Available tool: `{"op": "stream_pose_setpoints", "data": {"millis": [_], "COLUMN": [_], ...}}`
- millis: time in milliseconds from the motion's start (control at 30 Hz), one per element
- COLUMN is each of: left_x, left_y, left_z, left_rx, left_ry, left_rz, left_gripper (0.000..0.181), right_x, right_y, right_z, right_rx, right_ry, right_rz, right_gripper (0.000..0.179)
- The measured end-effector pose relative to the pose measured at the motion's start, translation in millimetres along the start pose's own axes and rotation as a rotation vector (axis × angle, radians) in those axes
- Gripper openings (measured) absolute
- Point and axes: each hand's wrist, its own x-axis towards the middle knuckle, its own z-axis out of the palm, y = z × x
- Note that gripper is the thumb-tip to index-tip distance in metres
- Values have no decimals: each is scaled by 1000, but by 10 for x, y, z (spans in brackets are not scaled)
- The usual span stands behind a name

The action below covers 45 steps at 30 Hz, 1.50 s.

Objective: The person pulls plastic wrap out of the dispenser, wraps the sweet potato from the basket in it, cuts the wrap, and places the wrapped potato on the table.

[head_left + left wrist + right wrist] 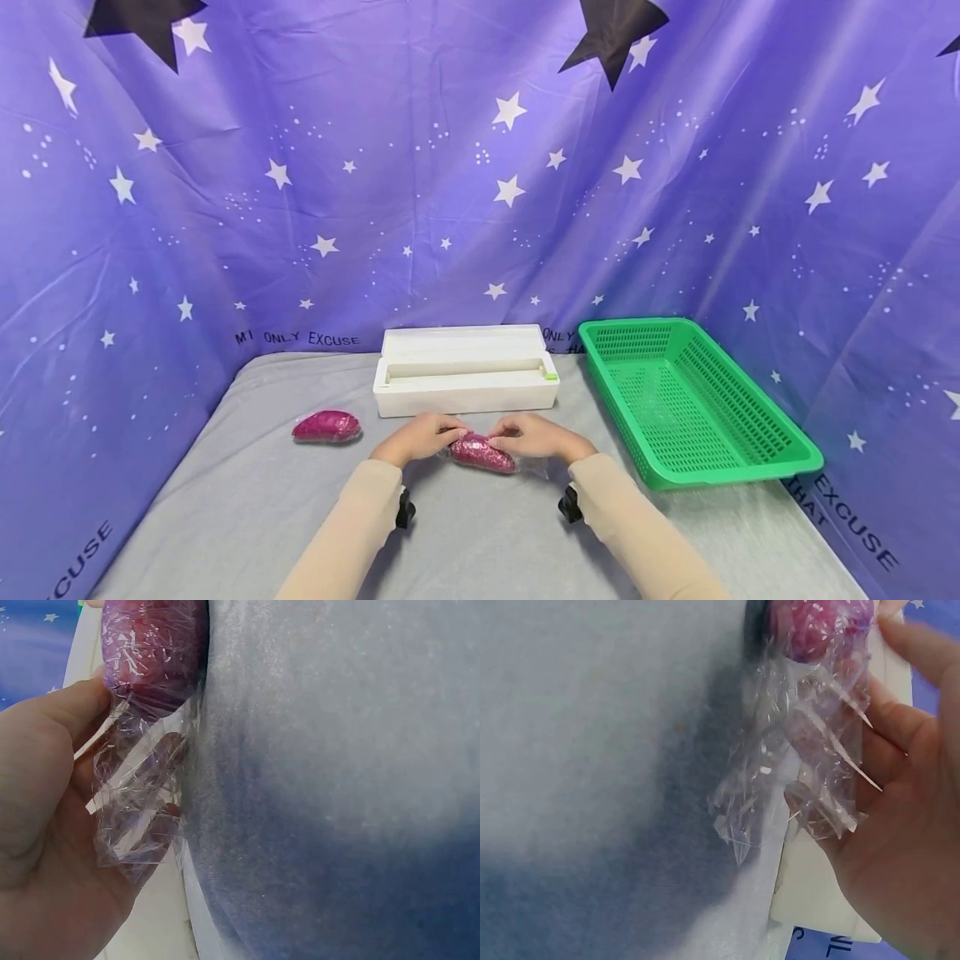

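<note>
A purple sweet potato (482, 454) wrapped in clear plastic film lies crosswise between the two hands, over the grey cloth. My left hand (429, 436) holds its left end; in the left wrist view the thumb meets the wrapped end (154, 645), and fingers lie behind the loose film tail (139, 795). At the other end, my right hand (534, 437) pinches the top with thumb and fingers. Crumpled film (802, 742) trails from that end across the right fingers. Parts of the fingers are hidden behind the film and the potato.
Behind the hands stands a long white box (465, 400) with its lid raised and a small green piece at its right end. A second wrapped purple sweet potato (326, 427) lies at left. The green basket (630, 425) is at right. Starry purple curtains (420, 208) enclose the table.
</note>
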Motion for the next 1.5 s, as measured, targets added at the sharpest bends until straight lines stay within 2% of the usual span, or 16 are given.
{"op": "stream_pose_setpoints", "data": {"millis": [133,267,433,567,633,733,867,1033,1400,1500], "left_x": [17,40,38,-23,-83,-174,-234,-239,-223,-227], "left_y": [-13,-8,29,111,180,267,295,261,217,216], "left_z": [2,0,-26,-74,-98,-100,-48,-12,35,43], "left_rx": [6,-3,33,74,59,34,19,2,42,41], "left_ry": [10,36,126,185,163,92,36,39,66,68], "left_rz": [21,34,56,97,103,103,116,151,152,152], "left_gripper": [24,21,19,17,17,14,13,14,19,23], "right_x": [12,12,-6,-25,-34,-41,-45,-56,-113,-134], "right_y": [0,3,-1,-17,-27,-33,-31,-35,-32,-47], "right_z": [5,22,39,48,57,74,90,96,118,130], "right_rx": [31,111,183,167,166,173,191,190,190,186], "right_ry": [5,-16,-55,-56,-56,-54,-51,-57,-104,-118], "right_rz": [9,-24,-67,-67,-60,-54,-48,-43,-145,-136], "right_gripper": [21,19,23,22,20,19,19,20,24,27]}}
